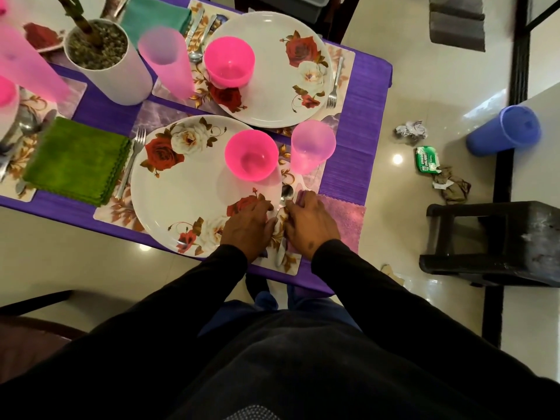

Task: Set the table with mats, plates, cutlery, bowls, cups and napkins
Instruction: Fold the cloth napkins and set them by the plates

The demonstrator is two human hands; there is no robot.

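A person in black sleeves leans over the near place setting, both hands down beside the flowered plate [194, 189]. The left hand [247, 227] lies on the plate's near rim with fingers fairly straight and together, their tips at the cutlery; the right hand [310, 224] rests on the lilac napkin [344, 218], fingers bent toward a spoon [286, 194] and a knife [280, 253] lying between the two hands, though whether either hand actually pinches a piece cannot be told. A pink bowl [250, 154] sits on the plate, and a pink cup [312, 145] stands just beside it on the mat [113, 212]. The risk, as it looks from here: the napkin hangs at the table's corner, so a nudge while straightening the cutlery could drag it, and the knife, off the edge; a raised wrist could also tip the light cup. The table [357, 86] wears a purple cloth and carries a second full setting, a green napkin [77, 160] and a potted plant [104, 56]. The glossy tiled floor [424, 71] holds crumpled paper [410, 131], a green packet [427, 159] and a dark stool [497, 241].
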